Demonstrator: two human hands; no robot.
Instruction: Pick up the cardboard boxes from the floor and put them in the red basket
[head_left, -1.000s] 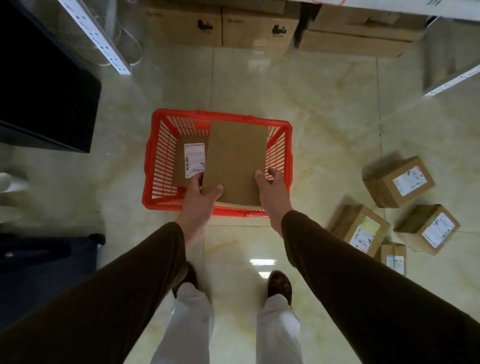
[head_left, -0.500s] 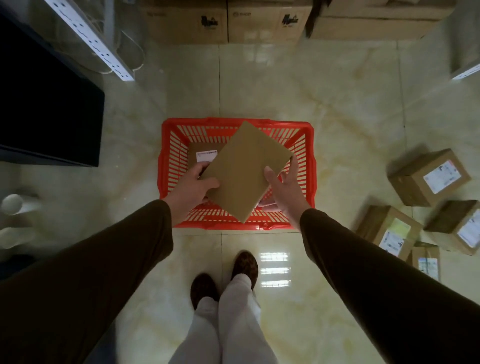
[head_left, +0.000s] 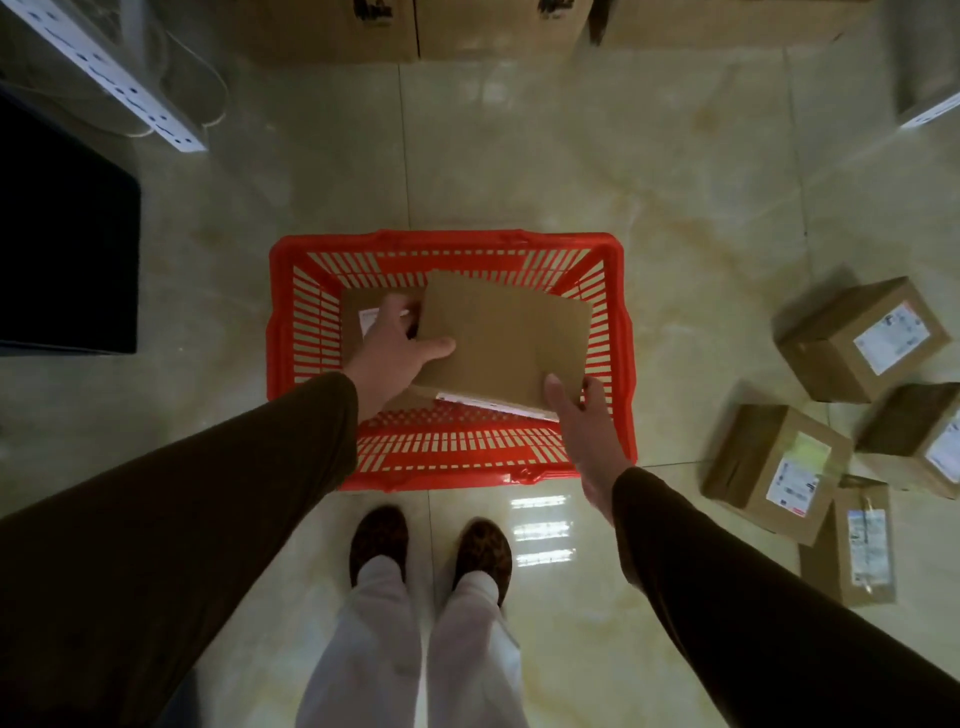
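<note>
Both of my hands are gripping the flat cardboard box (head_left: 506, 348) over the red basket (head_left: 621, 364). My left hand (head_left: 397, 345) is clamping its left edge, thumb lying across the top face, and my right hand (head_left: 582, 421) is pinching the near right corner, thumb on top and fingers underneath. The hands are well apart, with the box spanning the gap between them.

Over the last second I have been turning this box: it was pointing away from me, then sat diagonal, and now it is lying nearly crosswise and lower, down inside the basket's walls with its white label edge peeking out underneath on my side. I judge that I am fitting it into the space beside the labelled box (head_left: 363, 322) already lying at the basket's left, which my left hand is partly hiding. I cannot tell whether my box is already touching that one or the basket floor.

So this placement is nearly done, and letting go looks like the next step. Four more boxes are waiting on the tiles to my right: a large one (head_left: 862, 338), another (head_left: 774, 467) nearer the basket, one (head_left: 919, 436) at the frame's edge, and a small one (head_left: 852, 540) closest to my feet.
</note>
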